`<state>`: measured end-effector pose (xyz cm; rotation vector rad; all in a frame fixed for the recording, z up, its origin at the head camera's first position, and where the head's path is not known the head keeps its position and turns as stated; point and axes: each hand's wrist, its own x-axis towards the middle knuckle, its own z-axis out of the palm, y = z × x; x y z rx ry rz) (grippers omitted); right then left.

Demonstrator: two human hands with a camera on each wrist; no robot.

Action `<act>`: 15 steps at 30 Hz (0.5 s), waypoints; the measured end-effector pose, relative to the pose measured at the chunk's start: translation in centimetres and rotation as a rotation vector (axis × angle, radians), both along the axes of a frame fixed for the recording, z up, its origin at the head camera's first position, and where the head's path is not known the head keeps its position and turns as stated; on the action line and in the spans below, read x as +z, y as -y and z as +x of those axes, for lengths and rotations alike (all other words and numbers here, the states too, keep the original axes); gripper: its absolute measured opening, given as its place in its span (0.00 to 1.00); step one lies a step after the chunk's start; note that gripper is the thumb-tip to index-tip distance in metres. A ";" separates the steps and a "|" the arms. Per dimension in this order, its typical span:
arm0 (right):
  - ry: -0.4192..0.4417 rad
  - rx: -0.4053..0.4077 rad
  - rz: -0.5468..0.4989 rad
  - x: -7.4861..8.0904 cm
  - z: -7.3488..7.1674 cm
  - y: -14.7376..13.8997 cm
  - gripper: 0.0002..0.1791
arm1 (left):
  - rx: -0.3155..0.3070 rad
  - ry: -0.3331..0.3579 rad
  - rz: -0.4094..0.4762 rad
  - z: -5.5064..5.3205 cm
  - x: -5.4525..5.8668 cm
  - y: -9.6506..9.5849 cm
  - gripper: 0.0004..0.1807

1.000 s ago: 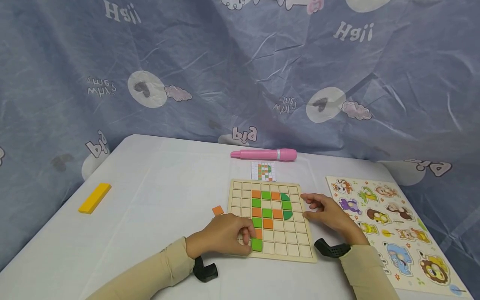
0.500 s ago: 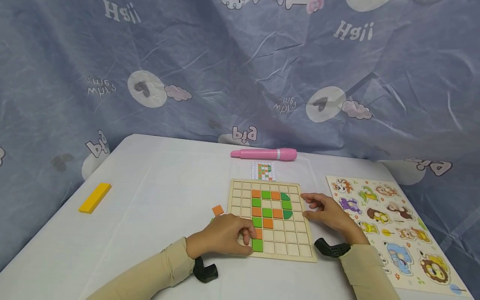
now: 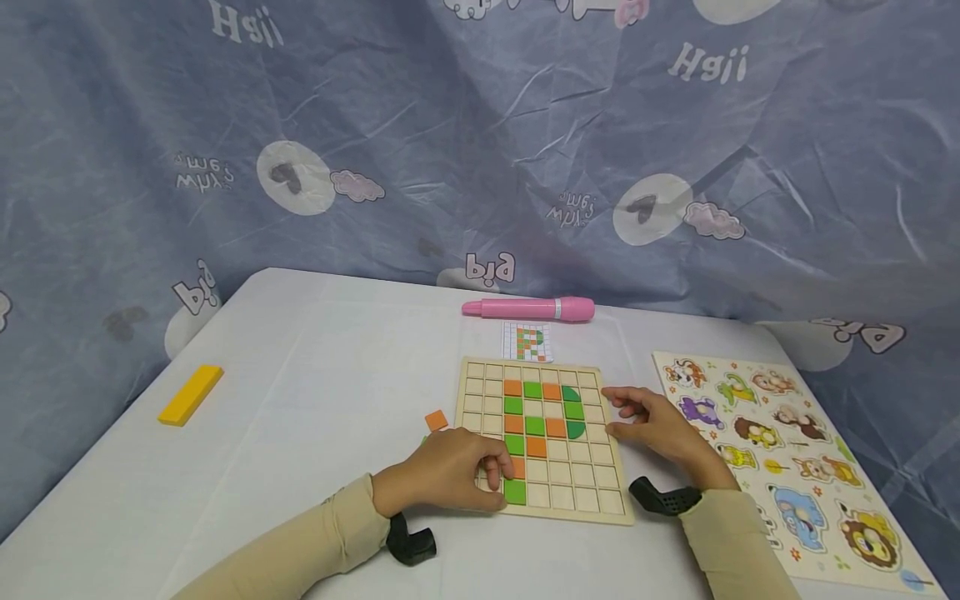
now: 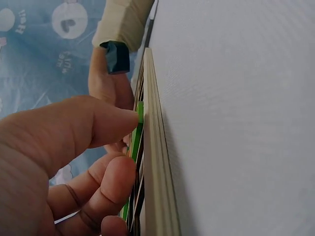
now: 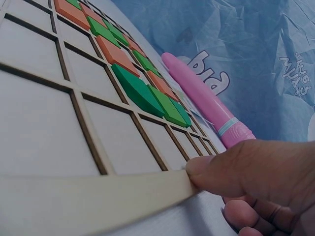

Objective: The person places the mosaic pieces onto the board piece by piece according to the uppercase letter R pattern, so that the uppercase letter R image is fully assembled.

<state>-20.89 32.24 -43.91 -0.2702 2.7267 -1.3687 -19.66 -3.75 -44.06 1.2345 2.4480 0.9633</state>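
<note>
A square wooden grid board [image 3: 592, 500] lies on the table, with orange and green tiles set in some cells. My left hand [image 3: 453, 467] is at the board's lower left; its thumb and bent forefinger pinch a green square tile [image 3: 515, 492] at the near end of the left tile column. In the left wrist view, this green tile [image 4: 141, 114] stands slightly above the rim under my thumb [image 4: 115, 123]. My right hand [image 3: 656, 425] rests against the board's right edge; in the right wrist view, its thumb [image 5: 216, 172] touches the rim and the other fingers lie outside it.
Beyond the board lie a small pattern card [image 3: 527, 342] and a pink pen [image 3: 525, 309]. A loose orange tile [image 3: 436, 420] sits left of the board, with a green edge partly hidden behind my hand. A yellow block [image 3: 191, 396] lies far left, and an animal puzzle board [image 3: 757, 467] at right.
The green tile at my left fingers has shifted very slightly toward me and to the right. Both hands stay almost in place.
</note>
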 end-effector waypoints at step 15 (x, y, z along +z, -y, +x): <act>0.000 0.002 -0.016 0.0 0.1 0.0 0.32 | -0.015 0.143 0.173 -3.3 1.8 2.7 0.08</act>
